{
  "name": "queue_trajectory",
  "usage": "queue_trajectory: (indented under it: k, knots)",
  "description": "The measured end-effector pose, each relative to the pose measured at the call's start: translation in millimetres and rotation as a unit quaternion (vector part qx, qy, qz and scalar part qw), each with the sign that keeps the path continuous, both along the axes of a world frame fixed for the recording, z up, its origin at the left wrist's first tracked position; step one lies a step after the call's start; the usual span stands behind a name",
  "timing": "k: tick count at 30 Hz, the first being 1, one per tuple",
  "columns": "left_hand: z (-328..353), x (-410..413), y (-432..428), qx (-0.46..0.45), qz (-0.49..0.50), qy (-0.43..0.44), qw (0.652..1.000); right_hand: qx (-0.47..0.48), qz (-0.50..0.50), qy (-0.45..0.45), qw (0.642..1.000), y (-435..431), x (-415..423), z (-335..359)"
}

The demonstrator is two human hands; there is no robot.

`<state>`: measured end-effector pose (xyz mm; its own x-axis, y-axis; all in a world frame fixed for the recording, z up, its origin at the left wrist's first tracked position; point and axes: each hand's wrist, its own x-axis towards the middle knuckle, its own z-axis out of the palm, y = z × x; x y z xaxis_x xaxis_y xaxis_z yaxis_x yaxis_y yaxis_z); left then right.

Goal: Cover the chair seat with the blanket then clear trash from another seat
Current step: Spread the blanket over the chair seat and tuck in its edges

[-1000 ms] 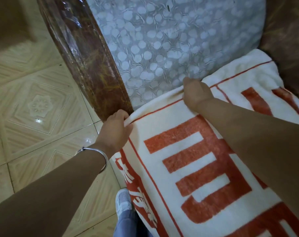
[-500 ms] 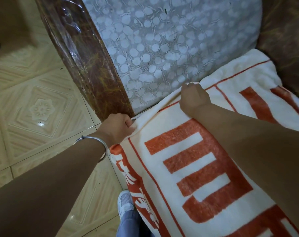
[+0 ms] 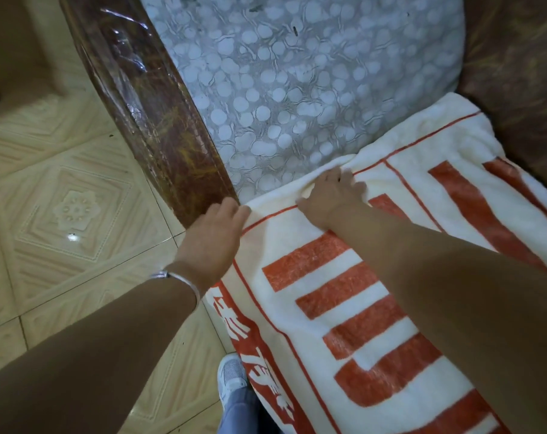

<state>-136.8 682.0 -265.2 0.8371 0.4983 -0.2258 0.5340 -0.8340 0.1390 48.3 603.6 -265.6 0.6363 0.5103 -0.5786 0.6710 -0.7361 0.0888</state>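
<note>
- The blanket, cream with big orange-red blocks and lettering, lies spread over the chair seat, its top edge running along the foot of the grey dotted backrest.
- Left hand sits at the blanket's near corner, right where the glossy brown armrest ends. Fingers are flat and loose on the cloth, nothing pinched, which looks like pressing that corner down so it stays put.
- Right hand is spread palm-down on the top hem, fingertips at the seam with the backrest. It is open, not gripping, and probably smoothing or tucking the edge into the crease.
- The cloth hangs over the seat front beside a white shoe on the tiled floor.
- Covering looks nearly finished; no trash or second seat is in view.
</note>
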Motion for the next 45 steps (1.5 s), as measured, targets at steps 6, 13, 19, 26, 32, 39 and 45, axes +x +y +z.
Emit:
queue_trajectory:
  k: [6,13,19,26,32,39,45]
  knots:
    - [-5,2,-16,0.048,-0.021,0.049,0.997,0.008,-0.014,0.103,0.995,-10,17,0]
    - [-4,47,-60,-0.105,-0.065,0.092,0.988,0.121,-0.061,-0.088,0.987,-67,32,-5]
    - [-9,106,-83,-0.028,-0.139,0.012,0.99,0.068,-0.063,0.069,0.993,-82,84,-9]
    - [-33,190,-117,-0.06,-0.092,0.104,0.989,0.232,-0.111,-0.137,0.957,-145,102,-11]
    - [-36,262,-124,-0.015,-0.161,0.009,0.987,0.148,-0.158,-0.095,0.972,-189,143,-43]
    - [-51,323,-126,-0.022,-0.103,0.106,0.989,0.184,-0.171,-0.04,0.967,-188,166,-55]
    - [-57,329,-121,-0.006,-0.109,0.126,0.986,0.188,-0.141,-0.011,0.972,-211,139,-28]
